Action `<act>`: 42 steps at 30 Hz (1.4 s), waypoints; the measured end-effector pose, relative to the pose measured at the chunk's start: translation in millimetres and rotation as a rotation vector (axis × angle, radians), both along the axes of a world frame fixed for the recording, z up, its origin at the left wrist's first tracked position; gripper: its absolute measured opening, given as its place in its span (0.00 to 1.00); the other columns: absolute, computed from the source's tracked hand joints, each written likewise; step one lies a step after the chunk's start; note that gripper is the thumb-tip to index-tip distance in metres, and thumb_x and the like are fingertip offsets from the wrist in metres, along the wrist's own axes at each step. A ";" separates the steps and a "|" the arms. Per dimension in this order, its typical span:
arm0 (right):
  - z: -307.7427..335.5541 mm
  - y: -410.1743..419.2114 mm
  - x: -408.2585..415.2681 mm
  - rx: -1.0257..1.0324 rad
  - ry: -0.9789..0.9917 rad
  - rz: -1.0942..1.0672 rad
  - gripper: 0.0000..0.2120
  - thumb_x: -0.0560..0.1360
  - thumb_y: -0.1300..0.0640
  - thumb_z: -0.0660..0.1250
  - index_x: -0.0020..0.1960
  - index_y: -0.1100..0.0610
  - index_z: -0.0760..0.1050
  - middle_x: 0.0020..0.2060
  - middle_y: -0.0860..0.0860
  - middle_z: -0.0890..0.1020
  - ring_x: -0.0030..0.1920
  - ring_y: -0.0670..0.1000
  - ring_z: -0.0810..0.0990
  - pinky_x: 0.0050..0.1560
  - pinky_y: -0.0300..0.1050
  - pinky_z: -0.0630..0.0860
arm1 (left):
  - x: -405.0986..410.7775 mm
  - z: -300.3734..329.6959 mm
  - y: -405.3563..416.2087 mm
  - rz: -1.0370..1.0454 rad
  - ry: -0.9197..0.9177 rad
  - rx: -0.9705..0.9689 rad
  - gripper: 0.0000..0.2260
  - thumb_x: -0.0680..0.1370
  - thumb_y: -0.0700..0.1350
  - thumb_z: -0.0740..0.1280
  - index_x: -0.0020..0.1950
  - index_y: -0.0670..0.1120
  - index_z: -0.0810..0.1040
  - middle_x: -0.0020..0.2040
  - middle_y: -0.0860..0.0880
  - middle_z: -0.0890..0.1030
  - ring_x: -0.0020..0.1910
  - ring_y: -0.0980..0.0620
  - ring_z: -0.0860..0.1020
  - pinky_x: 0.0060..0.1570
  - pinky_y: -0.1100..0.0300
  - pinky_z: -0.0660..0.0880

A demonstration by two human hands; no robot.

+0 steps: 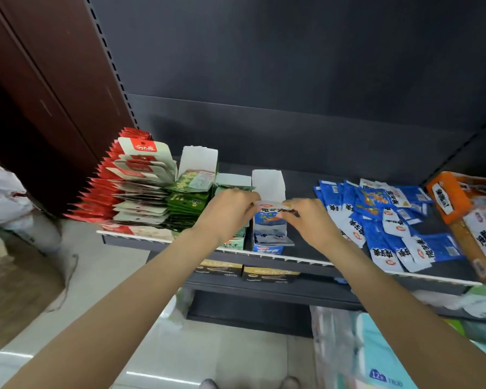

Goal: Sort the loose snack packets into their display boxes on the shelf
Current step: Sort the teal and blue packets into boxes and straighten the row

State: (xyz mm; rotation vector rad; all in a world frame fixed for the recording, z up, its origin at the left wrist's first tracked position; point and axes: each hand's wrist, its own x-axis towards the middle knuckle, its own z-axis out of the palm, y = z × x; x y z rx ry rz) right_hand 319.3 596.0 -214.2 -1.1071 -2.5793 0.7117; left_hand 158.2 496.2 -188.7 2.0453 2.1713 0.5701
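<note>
**Both hands on one blue-white packet over its display box**

Dark metal shelf (314,192) with a white front edge strip, dark back panel behind, pale tiled floor below. Left hand (230,207) and right hand (306,217) meet at mid-shelf, each pinching an end of the top edge of a blue-and-white packet (272,206). Packet stands upright in the blue display box (268,237), which has a raised white back flap and sits at the shelf's front edge. More packets of the same print fill the box below the held one.

Just left of it, a green display box (233,242), partly hidden by the left hand. Further left, a taller box with green packets (190,197) stacked in it, then a fanned stack of red-and-white packets (135,189) at the shelf's left end.

Right of the hands, a loose heap of blue packets (387,220) lies flat on the shelf, unsorted. An orange box (458,209) lies tilted at the far right. Lower shelf holds two dark boxes (247,272). Cardboard carton (14,290) on the floor at left.
</note>
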 end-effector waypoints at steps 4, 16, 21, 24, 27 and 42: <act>-6.3 -2.1 -0.4 -0.097 -0.113 -0.002 0.13 0.77 0.58 0.65 0.60 0.59 0.78 0.43 0.57 0.82 0.39 0.54 0.78 0.37 0.45 0.70 | 1.8 -0.7 5.0 -0.073 0.267 -0.120 0.10 0.81 0.45 0.57 0.51 0.45 0.78 0.48 0.47 0.80 0.54 0.46 0.71 0.52 0.55 0.66; -11.4 22.8 35.8 -0.416 0.009 0.112 0.17 0.73 0.72 0.63 0.57 0.58 0.80 0.51 0.54 0.83 0.53 0.48 0.81 0.59 0.45 0.76 | 34.5 -3.0 29.8 -0.186 0.240 -0.292 0.16 0.78 0.58 0.57 0.56 0.53 0.79 0.53 0.53 0.80 0.56 0.50 0.70 0.54 0.55 0.62; -21.5 45.7 75.3 -0.308 0.146 -0.096 0.12 0.76 0.67 0.63 0.54 0.58 0.80 0.47 0.51 0.84 0.50 0.47 0.81 0.58 0.44 0.75 | 72.7 -8.3 60.3 -0.144 -0.002 -0.221 0.11 0.79 0.47 0.59 0.54 0.48 0.78 0.48 0.49 0.81 0.52 0.47 0.75 0.54 0.55 0.69; -36.3 66.9 106.2 -0.257 0.132 -0.296 0.14 0.77 0.67 0.61 0.59 0.58 0.78 0.55 0.53 0.82 0.57 0.51 0.79 0.59 0.46 0.75 | 108.1 -23.0 87.9 -0.093 -0.215 -0.236 0.10 0.78 0.42 0.60 0.53 0.43 0.79 0.49 0.45 0.81 0.48 0.46 0.78 0.52 0.52 0.74; -59.5 93.8 138.8 -0.208 -0.067 -0.368 0.20 0.76 0.62 0.64 0.69 0.58 0.70 0.66 0.55 0.73 0.66 0.56 0.72 0.66 0.47 0.68 | 144.1 -49.4 122.4 -0.046 -0.349 -0.345 0.12 0.79 0.39 0.59 0.59 0.40 0.77 0.56 0.41 0.79 0.54 0.44 0.77 0.57 0.51 0.74; -96.8 138.4 191.8 -0.313 -0.296 -0.129 0.37 0.76 0.60 0.66 0.77 0.56 0.48 0.77 0.54 0.49 0.76 0.52 0.50 0.72 0.43 0.52 | 211.2 -108.4 204.4 0.506 -0.595 -0.571 0.10 0.77 0.45 0.66 0.52 0.39 0.76 0.50 0.43 0.78 0.47 0.45 0.79 0.41 0.58 0.75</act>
